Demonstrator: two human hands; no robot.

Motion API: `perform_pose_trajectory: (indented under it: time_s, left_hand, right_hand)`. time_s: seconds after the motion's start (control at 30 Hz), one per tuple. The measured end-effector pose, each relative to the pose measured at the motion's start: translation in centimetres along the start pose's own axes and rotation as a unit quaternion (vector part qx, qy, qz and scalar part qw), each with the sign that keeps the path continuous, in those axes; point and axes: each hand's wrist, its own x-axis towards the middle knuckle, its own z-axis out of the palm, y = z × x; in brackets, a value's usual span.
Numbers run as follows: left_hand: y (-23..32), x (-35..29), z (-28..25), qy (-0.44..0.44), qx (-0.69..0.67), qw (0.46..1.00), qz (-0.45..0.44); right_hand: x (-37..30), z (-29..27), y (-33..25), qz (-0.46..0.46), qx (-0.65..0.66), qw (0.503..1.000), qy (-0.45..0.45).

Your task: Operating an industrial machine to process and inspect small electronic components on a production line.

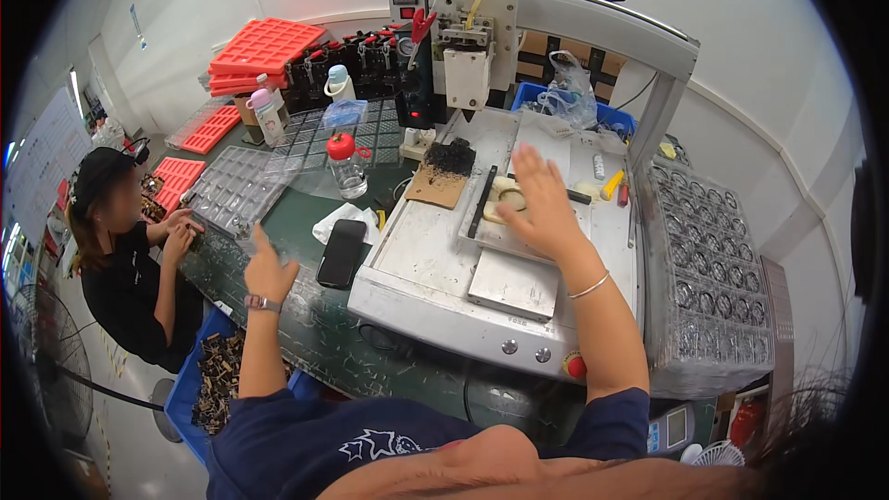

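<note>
My right hand [542,201] is spread flat over the small fixture on the machine bed, thumb beside a pale block with a round ring-shaped opening [510,198]. Dark bars [483,202] edge that fixture; whether my palm touches it, I cannot tell. My left hand [269,270], with a watch at the wrist, reaches over the green table toward the near corner of a clear compartment tray [236,187]. Its index finger points forward and the thumb stands apart; nothing shows in it. Above the bed hangs the machine's dispensing head [467,77].
A black phone [342,253] and a red-capped bottle [348,171] stand left of the machine, near cardboard with black residue [443,176]. Stacked clear trays of round parts [711,259] rise at right. A co-worker [130,250] sits at left, by a blue bin [190,389].
</note>
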Motion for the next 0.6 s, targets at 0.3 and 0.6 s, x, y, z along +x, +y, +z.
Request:
perform_pose_trajectory:
  time_s: [0.3,0.6]
  left_hand:
    - [-10.7,-0.2,8.7,-0.085,0.096,0.991,-0.038]
    - [9.7,-1.1,-4.9,0.044,-0.206,0.894,0.395]
  right_hand:
    - [0.3,-0.2,-1.1,0.021,0.009,0.985,-0.170]
    - [-10.0,-10.1,-9.5,0.134,-0.032,0.990,0.026]
